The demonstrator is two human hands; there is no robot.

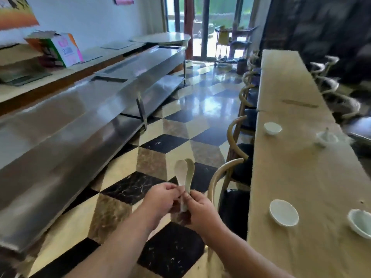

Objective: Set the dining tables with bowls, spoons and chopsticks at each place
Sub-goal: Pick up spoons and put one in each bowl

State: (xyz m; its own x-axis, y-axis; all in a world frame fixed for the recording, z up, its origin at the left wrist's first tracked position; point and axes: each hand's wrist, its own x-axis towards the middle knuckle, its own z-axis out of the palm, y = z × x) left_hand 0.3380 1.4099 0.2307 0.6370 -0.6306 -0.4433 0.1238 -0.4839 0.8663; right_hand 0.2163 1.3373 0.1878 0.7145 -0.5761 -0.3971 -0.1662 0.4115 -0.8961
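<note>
Two white ceramic spoons [183,173] stand upright in front of me, above the checkered floor. My left hand [160,199] and my right hand [200,205] both pinch them at the handles, bowls of the spoons pointing up. On the long wooden dining table [301,177] to my right sit several white bowls: one near me [283,212], one at the right edge [360,222], one farther along [272,128], and one across from it [326,138] with a spoon standing in it. I see no chopsticks.
Wooden chairs with dark seats [230,177] line the table's near side; more chairs stand on its far side. A long steel counter [80,127] runs along the left. A cardboard box [58,49] sits on the shelf behind it. A trolley [230,45] stands by the glass doors.
</note>
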